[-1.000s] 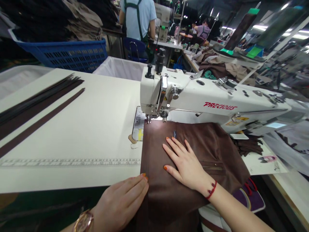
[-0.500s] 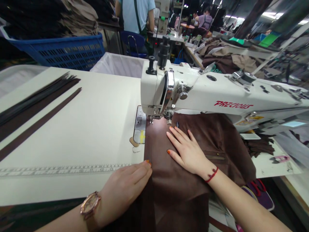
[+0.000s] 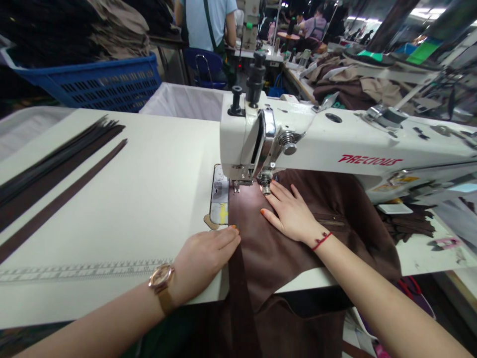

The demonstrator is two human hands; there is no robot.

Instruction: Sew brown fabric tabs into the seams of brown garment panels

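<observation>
A brown leather-like piece lies under the needle area of a white sewing machine and hangs over the table's front edge. A darker strip runs along its left edge. My left hand, with a watch at the wrist, is closed at that edge, fingers together and thumb hidden beneath. Flat on the piece, right of the presser foot, rests my right hand with its fingers spread; some fingertips are partly behind the machine's round metal knob. A zipped slit shows on the piece beyond this hand.
Dark strips lie on the white table at left, with a measuring scale along the front. Pink-handled snippers and brown scraps sit at right. A blue basket of stacked pieces and a person are behind.
The leather piece has moved away from me under the machine, and both hands have gone forward with it. Its lower part now drops over the table edge, showing more tabletop.
</observation>
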